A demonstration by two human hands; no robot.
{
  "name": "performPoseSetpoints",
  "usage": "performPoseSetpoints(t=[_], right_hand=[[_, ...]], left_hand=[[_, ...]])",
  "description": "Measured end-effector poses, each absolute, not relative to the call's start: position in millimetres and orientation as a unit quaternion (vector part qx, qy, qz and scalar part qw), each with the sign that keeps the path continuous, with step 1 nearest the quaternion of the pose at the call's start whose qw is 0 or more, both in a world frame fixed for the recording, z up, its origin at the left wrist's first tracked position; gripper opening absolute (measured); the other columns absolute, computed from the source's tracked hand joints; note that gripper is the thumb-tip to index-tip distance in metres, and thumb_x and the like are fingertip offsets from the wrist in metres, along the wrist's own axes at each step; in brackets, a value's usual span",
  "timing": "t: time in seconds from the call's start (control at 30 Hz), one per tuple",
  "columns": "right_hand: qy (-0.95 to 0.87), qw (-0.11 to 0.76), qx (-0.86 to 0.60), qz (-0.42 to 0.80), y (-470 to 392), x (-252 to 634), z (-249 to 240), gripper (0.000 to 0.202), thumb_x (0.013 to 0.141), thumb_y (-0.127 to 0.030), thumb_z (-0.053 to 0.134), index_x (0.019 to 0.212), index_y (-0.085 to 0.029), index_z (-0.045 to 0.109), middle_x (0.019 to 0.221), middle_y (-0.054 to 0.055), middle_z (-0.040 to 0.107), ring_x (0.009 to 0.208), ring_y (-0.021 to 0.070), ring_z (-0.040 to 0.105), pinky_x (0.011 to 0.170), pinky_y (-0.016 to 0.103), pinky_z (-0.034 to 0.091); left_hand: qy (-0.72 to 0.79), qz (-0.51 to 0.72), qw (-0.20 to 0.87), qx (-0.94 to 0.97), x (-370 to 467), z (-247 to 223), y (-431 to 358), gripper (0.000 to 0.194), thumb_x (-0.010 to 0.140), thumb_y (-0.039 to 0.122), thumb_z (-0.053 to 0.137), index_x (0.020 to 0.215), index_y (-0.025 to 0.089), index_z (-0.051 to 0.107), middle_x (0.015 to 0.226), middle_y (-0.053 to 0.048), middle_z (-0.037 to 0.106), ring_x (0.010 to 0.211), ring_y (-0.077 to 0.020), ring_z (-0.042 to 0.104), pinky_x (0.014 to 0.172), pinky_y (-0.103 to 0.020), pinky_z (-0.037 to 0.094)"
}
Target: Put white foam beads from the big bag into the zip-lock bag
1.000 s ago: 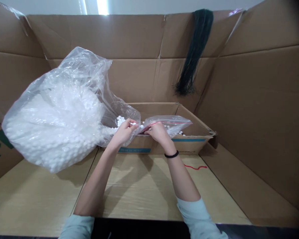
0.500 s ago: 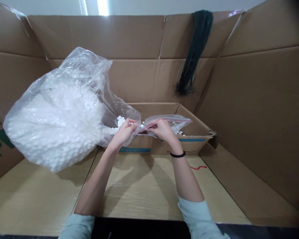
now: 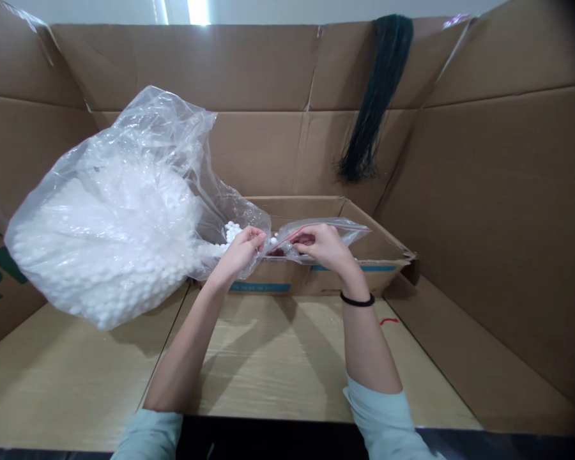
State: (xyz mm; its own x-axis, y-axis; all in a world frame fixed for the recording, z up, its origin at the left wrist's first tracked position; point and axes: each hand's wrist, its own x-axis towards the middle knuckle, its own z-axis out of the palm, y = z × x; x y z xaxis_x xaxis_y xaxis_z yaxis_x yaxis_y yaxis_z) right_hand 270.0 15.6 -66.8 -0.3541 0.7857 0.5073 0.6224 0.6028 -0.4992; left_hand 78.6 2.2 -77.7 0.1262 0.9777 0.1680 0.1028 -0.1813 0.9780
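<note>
My left hand (image 3: 242, 250) is closed in a pinch at the front of an open cardboard box (image 3: 299, 281), beside clear plastic. What its fingertips hold is too small to make out. To its left bulges a big clear plastic bag (image 3: 119, 217) full of small white balls, its mouth reaching to the box. My right hand (image 3: 329, 248) has thumb and fingers drawn together at a clear zip bag (image 3: 352, 230) with a red seal line; anything between them is hidden. A few white balls (image 3: 274, 239) and dark reddish bits show between my hands.
A bundle of dark green strands (image 3: 378, 96) hangs over the back cardboard wall (image 3: 191, 70). A short red string (image 3: 389, 321) lies on the light wooden tabletop (image 3: 268, 358), right of my forearm. Tall cardboard walls rise on both sides.
My right hand has moved a little to the right along the zip bag, and its forearm has shifted right too. My left hand stays in nearly the same place.
</note>
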Motion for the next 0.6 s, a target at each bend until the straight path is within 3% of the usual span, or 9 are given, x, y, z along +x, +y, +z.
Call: performPoseSetpoints(t=[0.17, 0.37, 0.6], right_hand=[[-0.808, 0.381, -0.435, 0.113, 23.1, 267.8, -73.2, 0.016, 0.071, -0.012, 0.061, 0.080, -0.017, 0.074, 0.080, 0.003, 0.074, 0.070, 0.0157, 0.067, 0.064, 0.023, 0.047], [-0.801, 0.338, -0.484, 0.102, 25.6, 261.4, -75.5, 0.008, 0.067, -0.020, 0.071, 0.073, -0.016, 0.074, 0.069, 0.004, 0.074, 0.062, 0.0172, 0.066, 0.056, 0.023, 0.044], [-0.815, 0.330, -0.467, 0.093, 23.9, 262.4, -73.9, 0.018, 0.074, -0.010, 0.061, 0.085, -0.017, 0.074, 0.085, 0.005, 0.075, 0.074, 0.0169, 0.067, 0.066, 0.023, 0.045]], left_hand=[[0.453, 0.474, 0.457, 0.601, 79.2, -76.7, 1.6, 0.009, 0.079, 0.025, 0.051, 0.075, 0.017, 0.051, 0.066, 0.003, 0.046, 0.055, -0.0077, 0.036, 0.052, -0.021, 0.026], [0.446, 0.472, 0.456, 0.609, 78.7, -77.9, 2.0, 0.010, 0.078, 0.027, 0.052, 0.076, 0.017, 0.051, 0.065, 0.003, 0.046, 0.056, -0.0084, 0.036, 0.052, -0.021, 0.026], [0.452, 0.472, 0.451, 0.607, 78.6, -77.9, 3.3, 0.011, 0.077, 0.028, 0.052, 0.073, 0.018, 0.051, 0.064, 0.002, 0.045, 0.056, -0.0087, 0.036, 0.052, -0.022, 0.025]])
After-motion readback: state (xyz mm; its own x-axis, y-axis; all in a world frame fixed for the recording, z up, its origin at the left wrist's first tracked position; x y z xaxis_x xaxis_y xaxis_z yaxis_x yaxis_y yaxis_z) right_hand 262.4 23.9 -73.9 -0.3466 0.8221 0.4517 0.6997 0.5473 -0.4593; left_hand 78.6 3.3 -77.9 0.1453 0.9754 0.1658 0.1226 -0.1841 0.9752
